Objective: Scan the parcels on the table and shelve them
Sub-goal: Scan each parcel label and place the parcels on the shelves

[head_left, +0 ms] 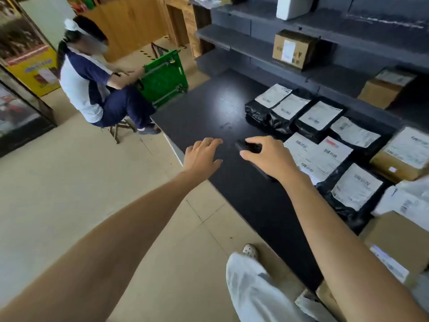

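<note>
My right hand (267,156) arches over a black handheld scanner (247,147) lying on the black table (209,112); the fingers curl over its top and the thumb sits at its near side. My left hand (202,154) hovers open over the table's left edge and holds nothing. Several black bag parcels with white labels (320,115) lie in rows to the right of the scanner. A brown box parcel (404,156) sits at the far right. Grey shelves (243,45) stand behind the table, holding a cardboard box (293,48).
A person sits on a stool (120,130) at the left, hands on a green basket (164,77). More cardboard boxes (394,242) crowd the table's near right corner. A white parcel (292,6) stands on the top shelf. Tiled floor lies to the left of the table.
</note>
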Tool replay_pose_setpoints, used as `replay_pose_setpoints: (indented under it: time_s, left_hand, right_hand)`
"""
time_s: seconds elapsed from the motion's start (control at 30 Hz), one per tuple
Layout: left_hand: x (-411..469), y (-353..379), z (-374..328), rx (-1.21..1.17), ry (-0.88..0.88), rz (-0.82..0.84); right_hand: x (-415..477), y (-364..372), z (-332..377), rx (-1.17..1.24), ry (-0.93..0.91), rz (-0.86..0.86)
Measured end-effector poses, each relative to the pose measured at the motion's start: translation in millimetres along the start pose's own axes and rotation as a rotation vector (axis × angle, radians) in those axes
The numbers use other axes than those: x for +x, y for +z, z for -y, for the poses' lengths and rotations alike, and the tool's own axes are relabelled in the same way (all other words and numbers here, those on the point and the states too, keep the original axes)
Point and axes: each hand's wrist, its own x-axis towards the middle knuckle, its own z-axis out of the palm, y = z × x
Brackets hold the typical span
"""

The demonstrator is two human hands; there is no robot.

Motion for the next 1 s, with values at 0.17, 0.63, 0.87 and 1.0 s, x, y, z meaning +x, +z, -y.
replay_pose_setpoints:
  time_s: [0.17,0.63,0.87,1.0]
  left_hand:
    - [112.2,24.4,2.2,0.009,0.046,0.105]
    - [285.4,104.3,-43.3,-0.097,0.193,0.292]
    - [361.2,144.6,-39.0,-0.005,0.328,0.418]
    - [410.3,155.7,-33.6,0.089,0.393,0.485]
  right_hand:
    - [97.9,-18.7,-39.0,-0.014,0.165,0.040]
    - [193.7,-38.6,-119.1,0.069,0.493,-0.098]
    - [229.5,-34.3,-112.9,0.067,0.586,-0.262]
    - [267.5,-16.1,-103.7,0.064,0.686,-0.351]
